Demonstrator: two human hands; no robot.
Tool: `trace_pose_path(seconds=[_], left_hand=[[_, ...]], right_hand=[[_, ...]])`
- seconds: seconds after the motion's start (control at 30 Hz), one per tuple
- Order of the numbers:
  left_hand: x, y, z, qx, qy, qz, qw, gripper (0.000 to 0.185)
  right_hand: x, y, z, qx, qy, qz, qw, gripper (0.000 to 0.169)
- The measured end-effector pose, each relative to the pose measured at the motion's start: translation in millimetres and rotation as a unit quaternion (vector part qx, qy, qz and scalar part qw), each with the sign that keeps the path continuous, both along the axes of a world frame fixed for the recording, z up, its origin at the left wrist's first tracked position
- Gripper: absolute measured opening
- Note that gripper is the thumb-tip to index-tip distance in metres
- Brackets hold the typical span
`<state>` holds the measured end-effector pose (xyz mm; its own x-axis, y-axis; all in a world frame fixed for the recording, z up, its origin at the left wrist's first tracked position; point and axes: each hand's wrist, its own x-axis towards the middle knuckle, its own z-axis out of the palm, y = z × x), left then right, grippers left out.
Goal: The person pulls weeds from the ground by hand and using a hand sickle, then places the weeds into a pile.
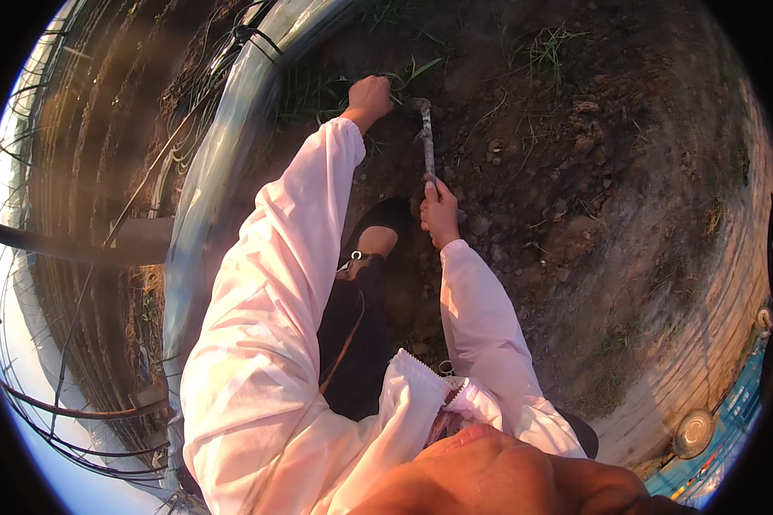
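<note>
My left hand [370,98] is closed around a tuft of green grass [415,72], whose blades stick out to its right. My right hand [439,211] grips the lower end of a short-handled tool [428,138] with a rough, light-coloured handle. The tool's curved, soil-coloured head lies against the dark soil [489,129], a little to the right of my left hand; its exact kind cannot be told. Both sleeves are pale pink. My shoe shows below, between the two forearms.
Bunched clear plastic sheeting [212,161] curves along the left, with a dark pole [71,248] and cords beyond it. Another grass tuft [547,50] grows at the upper right. Clods [583,129] lie on the right. A blue wheeled vehicle [725,421] stands at the lower right.
</note>
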<state>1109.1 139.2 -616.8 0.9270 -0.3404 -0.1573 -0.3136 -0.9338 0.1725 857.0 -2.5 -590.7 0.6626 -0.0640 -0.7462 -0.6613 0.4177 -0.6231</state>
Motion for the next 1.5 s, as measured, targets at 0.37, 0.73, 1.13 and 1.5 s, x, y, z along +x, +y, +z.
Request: trace_pose_path(seconds=[0.37, 0.73, 1.13, 1.5], left_hand=[[28.6, 44.7, 8.6, -0.448, 0.289, 0.355, 0.768, 0.012], [141.0, 28.0, -0.3, -0.066, 0.063, 0.061, 0.994, 0.041], [-85.6, -16.9, -24.3, 0.070, -0.110, 0.006, 0.991, 0.038], [-83.5, 4.0, -10.4, 0.026, 0.006, -0.064, 0.998, 0.015]], right_hand=[[-1.9, -46.4, 25.4, -0.052, -0.061, -0.161, 0.984, 0.032], [-14.2, -34.5, 31.4, -0.024, -0.050, -0.182, 0.982, 0.030], [-3.4, -21.0, -19.5, -0.229, -0.127, 0.012, 0.965, 0.038], [-64.0, -2.2, -18.8, -0.146, -0.012, 0.054, 0.988, 0.038]])
